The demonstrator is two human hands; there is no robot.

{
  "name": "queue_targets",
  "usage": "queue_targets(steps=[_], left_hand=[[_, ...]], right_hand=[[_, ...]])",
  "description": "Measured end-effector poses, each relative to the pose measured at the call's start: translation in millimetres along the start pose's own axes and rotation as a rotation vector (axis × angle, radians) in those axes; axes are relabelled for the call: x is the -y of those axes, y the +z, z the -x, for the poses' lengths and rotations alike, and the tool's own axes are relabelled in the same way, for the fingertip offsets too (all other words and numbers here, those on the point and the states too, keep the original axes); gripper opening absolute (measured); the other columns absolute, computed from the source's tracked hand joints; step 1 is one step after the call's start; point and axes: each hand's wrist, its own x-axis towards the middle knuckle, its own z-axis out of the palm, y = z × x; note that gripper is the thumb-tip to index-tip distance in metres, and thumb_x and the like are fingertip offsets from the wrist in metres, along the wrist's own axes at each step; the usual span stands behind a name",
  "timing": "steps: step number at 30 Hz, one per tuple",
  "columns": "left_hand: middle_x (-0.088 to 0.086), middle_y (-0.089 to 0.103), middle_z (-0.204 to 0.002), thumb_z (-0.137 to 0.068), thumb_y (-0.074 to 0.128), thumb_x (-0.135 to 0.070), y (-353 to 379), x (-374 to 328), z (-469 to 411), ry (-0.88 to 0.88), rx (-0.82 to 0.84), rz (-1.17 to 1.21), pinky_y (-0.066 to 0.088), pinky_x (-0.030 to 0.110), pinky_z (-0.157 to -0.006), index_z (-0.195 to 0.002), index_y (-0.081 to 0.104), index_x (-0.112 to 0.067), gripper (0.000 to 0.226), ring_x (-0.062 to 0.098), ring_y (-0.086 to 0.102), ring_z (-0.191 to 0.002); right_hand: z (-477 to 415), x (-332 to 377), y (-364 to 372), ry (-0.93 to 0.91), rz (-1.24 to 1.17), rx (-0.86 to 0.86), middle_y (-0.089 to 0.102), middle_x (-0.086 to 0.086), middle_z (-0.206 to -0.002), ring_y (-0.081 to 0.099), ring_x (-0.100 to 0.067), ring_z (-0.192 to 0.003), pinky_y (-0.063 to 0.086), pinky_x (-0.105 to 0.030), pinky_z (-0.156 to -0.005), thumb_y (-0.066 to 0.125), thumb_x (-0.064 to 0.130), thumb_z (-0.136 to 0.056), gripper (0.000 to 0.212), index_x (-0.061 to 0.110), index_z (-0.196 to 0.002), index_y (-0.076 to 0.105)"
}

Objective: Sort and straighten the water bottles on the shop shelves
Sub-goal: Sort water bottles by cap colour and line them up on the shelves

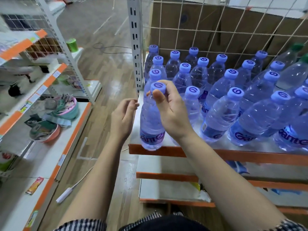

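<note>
Straightening step. Right hand point(170, 112) pinching neck of front bottle point(150, 129), near-left shelf point(233, 155) corner. Left hand point(123, 119) loosely curled, empty, just left. Next, probably: squared into row, label forward.

right hand point(170, 112) grips front bottle point(150, 125) neck | left hand point(124, 117) beside, seemingly empty

The shelf point(233, 156) has a pale top and an orange front edge, with a wire grid point(200, 35) behind it and a slotted post point(135, 47) at its left end. Water bottles point(221, 112) with blue caps stand on it in uneven rows. The corner bottle point(150, 129) stands right at the front left edge. Two green-capped bottles point(290, 70) stand at the far right.
</note>
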Motion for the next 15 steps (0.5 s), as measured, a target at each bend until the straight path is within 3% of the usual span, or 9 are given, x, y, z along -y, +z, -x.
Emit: queue_targets(steps=[3,6,11,15], left_hand=[[-0.007,0.073,-0.092,-0.095,0.042,-0.045,-9.1,29.2,29.8,-0.125,-0.058,-0.048,0.053,0.049,-0.087,-0.100,0.066,-0.019,0.035,0.013,0.069,-0.091],[-0.007,0.072,-0.093,-0.094,0.042,-0.042,-7.0,41.8,53.2,-0.182,-0.023,-0.068,0.054,0.045,-0.086,-0.099,0.067,-0.020,0.033,0.012,0.068,-0.091],[0.000,0.068,-0.106,-0.099,0.051,-0.015,-0.9,42.6,69.0,-0.127,-0.003,-0.145,0.043,0.006,-0.078,-0.112,0.066,-0.009,0.020,-0.009,0.060,-0.093],[0.001,0.064,-0.109,-0.098,0.053,-0.009,0.0,39.5,73.6,-0.094,0.004,-0.160,0.039,0.002,-0.079,-0.115,0.064,-0.006,0.020,-0.007,0.059,-0.092]], right_hand=[[-8.6,-15.3,9.1,0.024,0.075,0.002,0.066,-0.012,-0.091,0.059,-0.028,-0.084,0.046,-0.045,-0.084,0.047,0.035,-0.097,0.031,0.009,-0.114,0.053],[-13.8,-22.7,11.8,0.041,0.097,-0.032,0.063,0.000,-0.090,0.056,-0.020,-0.082,0.045,-0.042,-0.084,0.047,0.034,-0.097,0.033,0.007,-0.114,0.054],[-13.4,-24.3,12.9,0.020,0.141,-0.037,0.067,-0.010,-0.098,0.061,-0.027,-0.090,0.046,-0.039,-0.086,0.047,0.032,-0.096,0.035,0.004,-0.115,0.055],[-7.8,-26.2,10.8,-0.005,0.165,-0.034,0.068,-0.013,-0.101,0.062,-0.029,-0.093,0.048,-0.040,-0.088,0.048,0.035,-0.096,0.039,0.003,-0.118,0.055]])
